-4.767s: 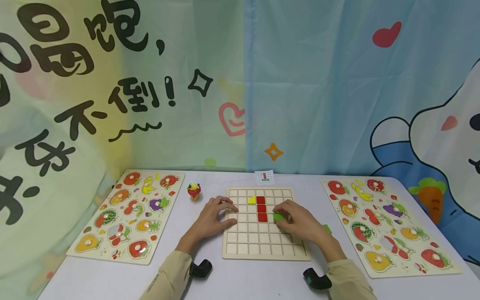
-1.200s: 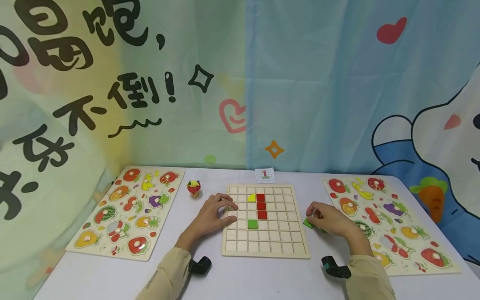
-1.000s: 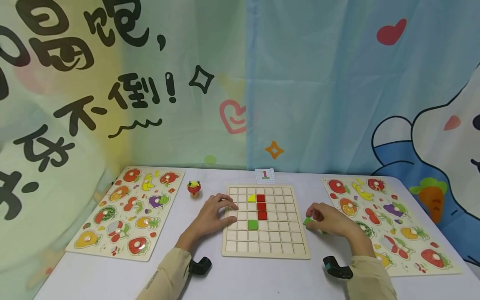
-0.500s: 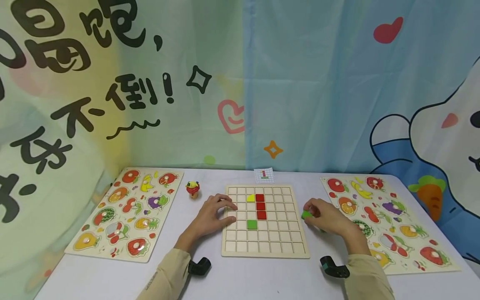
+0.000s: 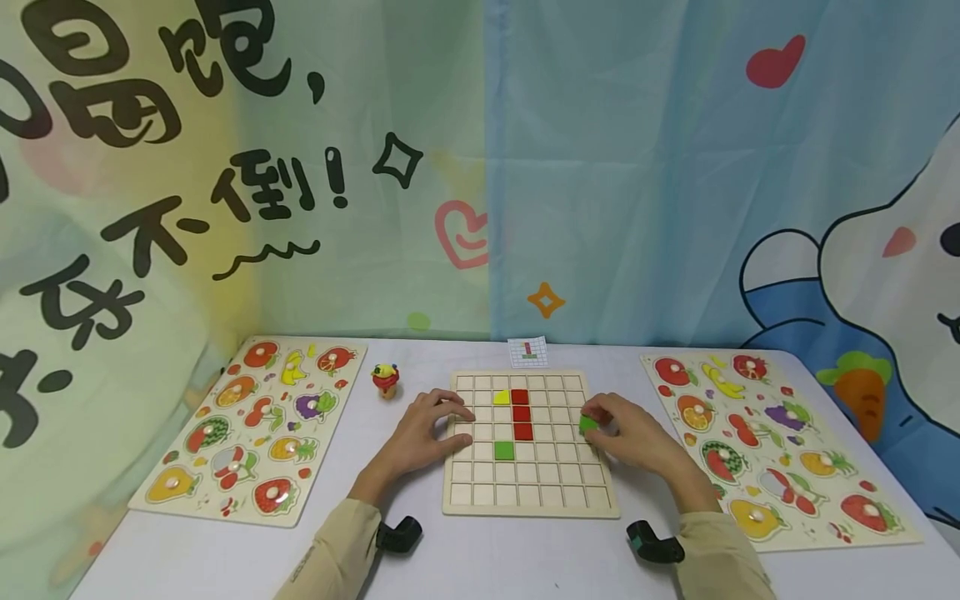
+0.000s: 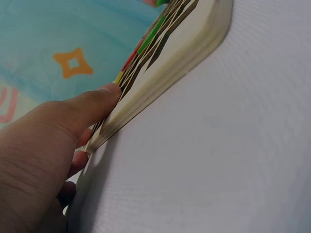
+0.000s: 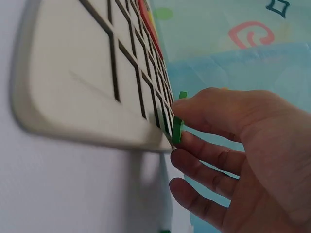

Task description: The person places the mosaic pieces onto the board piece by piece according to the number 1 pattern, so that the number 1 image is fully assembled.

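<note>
A pale wooden grid board (image 5: 540, 495) lies mid-table. My left hand (image 5: 423, 429) rests at its left edge, thumb (image 6: 104, 97) on the rim and fingers spread. Between thumb and fingertips, my right hand (image 5: 630, 435) pinches a green square tile (image 5: 588, 424) over the board's right edge; in the right wrist view that tile (image 7: 178, 119) stands edge-on close by the rim. Set in the grid are a column of red tiles (image 5: 521, 414), a yellow piece (image 5: 502, 397) with a rounded corner beside the top one, and a green tile (image 5: 504, 451) lower left.
Behind the board lies a small printed grid card (image 5: 528, 352) with a red-and-green pattern. Fruit puzzle boards flank it, one left (image 5: 255, 425) and one right (image 5: 776, 450). A small toy figure (image 5: 386, 381) stands at the back left. A curtain (image 5: 637, 208) hangs behind the table.
Since the oldest frame, a green tile has come to lie in the grid's lower left. My right hand went right, picked up another green tile and brought it left to the board. Left hand stays.
</note>
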`<state>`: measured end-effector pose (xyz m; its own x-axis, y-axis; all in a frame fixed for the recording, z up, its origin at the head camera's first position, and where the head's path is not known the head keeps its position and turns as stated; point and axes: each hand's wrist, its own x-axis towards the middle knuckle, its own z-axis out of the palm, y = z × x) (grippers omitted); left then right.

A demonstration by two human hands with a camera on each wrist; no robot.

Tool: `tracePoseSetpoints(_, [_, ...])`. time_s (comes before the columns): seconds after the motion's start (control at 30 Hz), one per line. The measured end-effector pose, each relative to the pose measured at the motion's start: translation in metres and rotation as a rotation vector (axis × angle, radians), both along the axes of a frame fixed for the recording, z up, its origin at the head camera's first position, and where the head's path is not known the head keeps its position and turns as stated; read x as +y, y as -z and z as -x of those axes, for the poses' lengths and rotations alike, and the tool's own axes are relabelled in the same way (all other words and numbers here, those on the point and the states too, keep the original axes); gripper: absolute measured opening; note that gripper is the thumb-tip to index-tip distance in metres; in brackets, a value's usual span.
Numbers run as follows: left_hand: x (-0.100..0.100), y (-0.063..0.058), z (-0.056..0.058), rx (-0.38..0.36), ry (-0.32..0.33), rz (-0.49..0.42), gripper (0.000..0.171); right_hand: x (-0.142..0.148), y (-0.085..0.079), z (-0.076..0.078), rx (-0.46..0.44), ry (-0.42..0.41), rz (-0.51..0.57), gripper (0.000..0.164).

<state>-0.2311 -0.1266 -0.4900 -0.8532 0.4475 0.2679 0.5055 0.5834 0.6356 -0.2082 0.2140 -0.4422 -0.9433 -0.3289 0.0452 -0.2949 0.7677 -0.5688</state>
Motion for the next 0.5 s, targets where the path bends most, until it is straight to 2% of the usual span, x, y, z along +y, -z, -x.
tracePoseSetpoints(0.3, [0.0, 0.001, 0.001, -0.013, -0.006, 0.006, 0.027, -0.015, 0.003, -0.002, 0.024, -0.051, 0.02, 0.025])
tracePoseSetpoints(0.5, [0.0, 0.0, 0.0, -0.009, -0.004, 0.002, 0.027, -0.025, 0.003, -0.004, 0.015, -0.039, 0.006, 0.026])
